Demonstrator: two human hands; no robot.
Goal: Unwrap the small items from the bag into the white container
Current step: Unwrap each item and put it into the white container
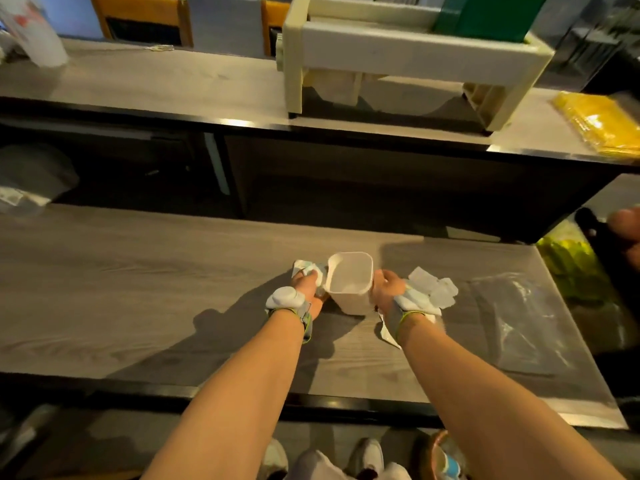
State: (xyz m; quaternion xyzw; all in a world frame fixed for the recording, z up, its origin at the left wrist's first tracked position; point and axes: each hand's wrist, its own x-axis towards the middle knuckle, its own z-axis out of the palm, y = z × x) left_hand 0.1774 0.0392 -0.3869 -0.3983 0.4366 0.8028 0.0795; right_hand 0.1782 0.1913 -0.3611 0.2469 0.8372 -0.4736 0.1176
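Note:
The white container (349,282) stands open on the grey wooden counter, tilted slightly, between both hands. My left hand (306,289) sits against its left side, fingers closed on a crumpled white wrapper (310,268). My right hand (386,287) rests against the container's right wall with the fingers curled; I cannot tell whether it grips the wall. Several loose pale wrapped items or wrappers (433,289) lie just right of that hand. A clear plastic bag (519,323) lies flat farther right. The container's inside looks white, and I make out no items in it.
A raised shelf (207,88) runs behind the counter, carrying a cream plastic rack (415,53) and a yellow packet (602,123). Another person's hand (627,230) shows at the right edge. A pale bag (31,181) sits far left. The counter's front edge (242,393) is below.

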